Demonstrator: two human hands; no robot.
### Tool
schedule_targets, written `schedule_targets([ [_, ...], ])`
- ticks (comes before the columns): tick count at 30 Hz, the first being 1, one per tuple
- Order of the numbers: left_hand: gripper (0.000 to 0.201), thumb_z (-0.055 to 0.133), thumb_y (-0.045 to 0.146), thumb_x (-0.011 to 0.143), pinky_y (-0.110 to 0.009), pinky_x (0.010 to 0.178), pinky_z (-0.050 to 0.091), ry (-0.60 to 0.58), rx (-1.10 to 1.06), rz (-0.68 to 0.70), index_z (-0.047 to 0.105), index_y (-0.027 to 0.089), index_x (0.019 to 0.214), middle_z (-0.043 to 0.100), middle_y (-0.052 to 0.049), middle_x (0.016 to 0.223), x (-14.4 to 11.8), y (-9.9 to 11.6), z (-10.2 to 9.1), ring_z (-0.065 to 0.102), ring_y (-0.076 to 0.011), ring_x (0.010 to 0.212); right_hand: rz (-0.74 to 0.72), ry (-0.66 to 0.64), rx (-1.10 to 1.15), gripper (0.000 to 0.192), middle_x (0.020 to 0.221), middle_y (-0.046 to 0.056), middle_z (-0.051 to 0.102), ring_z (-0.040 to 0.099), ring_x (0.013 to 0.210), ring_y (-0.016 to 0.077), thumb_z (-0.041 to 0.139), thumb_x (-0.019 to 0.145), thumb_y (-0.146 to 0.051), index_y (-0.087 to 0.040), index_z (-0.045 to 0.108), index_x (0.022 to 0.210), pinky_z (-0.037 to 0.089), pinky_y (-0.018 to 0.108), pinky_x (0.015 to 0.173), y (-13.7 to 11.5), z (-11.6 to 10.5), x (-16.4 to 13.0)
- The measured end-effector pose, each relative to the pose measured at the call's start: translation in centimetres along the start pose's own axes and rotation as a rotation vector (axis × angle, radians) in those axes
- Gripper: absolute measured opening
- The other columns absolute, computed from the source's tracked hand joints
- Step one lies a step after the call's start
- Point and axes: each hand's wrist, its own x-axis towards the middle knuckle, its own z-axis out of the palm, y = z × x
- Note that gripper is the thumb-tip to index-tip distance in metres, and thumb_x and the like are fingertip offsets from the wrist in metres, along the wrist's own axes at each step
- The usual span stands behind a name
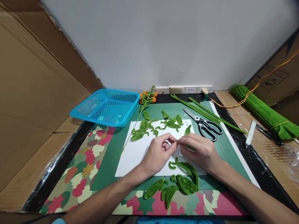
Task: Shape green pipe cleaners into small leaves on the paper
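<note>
A: Nearest to the camera, what lies there?

B: A cluster of folded green fuzzy pipe-cleaner leaves (177,183), at 6 o'clock from the two hands, on the green mat (107,161).

A: And the hands themselves?

B: The left hand (158,154) and the right hand (201,152) meet over the white paper sheet (135,152). Their fingertips pinch together one small green pipe-cleaner piece (188,147). Only a bit of it shows, under the right hand's fingers, so I cannot tell its long axis. Both hands touch it; the right one covers more of it.

A: How does this piece look?

B: Fuzzy, bright green, thin; mostly it is hidden.

A: Further away?

B: At 12 o'clock, more small green leaves (161,124) are on the paper. At 1 o'clock lie black-handled scissors (205,126), then long straight green stems (205,113). At 10 o'clock stands a blue perforated plastic basket (106,107). At 2 o'clock, well apart, a bundle of green pipe cleaners (266,113).
</note>
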Motion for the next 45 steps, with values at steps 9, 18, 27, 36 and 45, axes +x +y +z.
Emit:
schedule_targets([
  [9,0.015,0.065,0.031,0.095,-0.020,0.050,0.035,-0.043,-0.053,-0.029,0.063,0.018,0.087,0.052,0.005,0.062,-0.01,-0.22,-0.02,0.050,-0.0096,0.053,-0.037,-0.055,-0.067,0.016,0.086,0.008,0.073,0.067,0.070,0.0176,0.057,0.100,-0.005,-0.016,0.068,0.094,0.051,0.028,0.064,-0.74,-0.31,-0.29],
  [18,0.027,0.071,0.042,0.094,-0.018,0.043,0.036,-0.064,-0.212,-0.057,0.063,0.016,0.090,0.050,0.006,0.056,0.31,0.37,-0.09,0.050,-0.0090,0.046,0.039,-0.081,-0.023,0.010,0.087,0.007,0.071,0.066,0.073,0.0173,0.058,0.103,-0.011,-0.016,0.067,0.104,0.049,0.027,0.066,-0.32,-0.63,-0.11],
  [27,0.027,0.073,0.038,0.093,-0.017,0.042,0.035,-0.072,-0.242,-0.056,0.063,0.016,0.083,0.051,0.006,0.052,0.30,0.35,-0.22,0.049,-0.0077,0.043,-0.039,-0.090,-0.160,0.017,0.070,0.000,0.058,0.053,0.059,0.0146,0.052,0.107,-0.013,-0.016,0.064,0.096,0.038,0.028,0.057,-0.28,-0.26,-0.26],
  [36,0.025,0.073,0.034,0.091,-0.017,0.044,0.035,-0.061,-0.284,-0.058,0.061,0.016,0.078,0.060,0.003,0.053,0.32,0.51,0.03,0.053,-0.0081,0.045,-0.054,-0.119,-0.189,0.018,0.072,0.001,0.058,0.054,0.061,0.0151,0.050,0.108,-0.012,-0.017,0.062,0.095,0.039,0.028,0.059,-0.12,-0.28,-0.40],
  [45,0.029,0.072,0.039,0.093,-0.016,0.041,0.031,-0.091,-0.335,-0.055,0.059,0.017,0.080,0.059,0.004,0.048,0.42,0.15,-0.01,0.044,-0.0051,0.037,0.005,-0.139,-0.083,0.013,0.077,0.003,0.062,0.056,0.065,0.0159,0.051,0.107,-0.014,-0.016,0.063,0.102,0.042,0.027,0.061,-0.15,-0.55,-0.08],
])
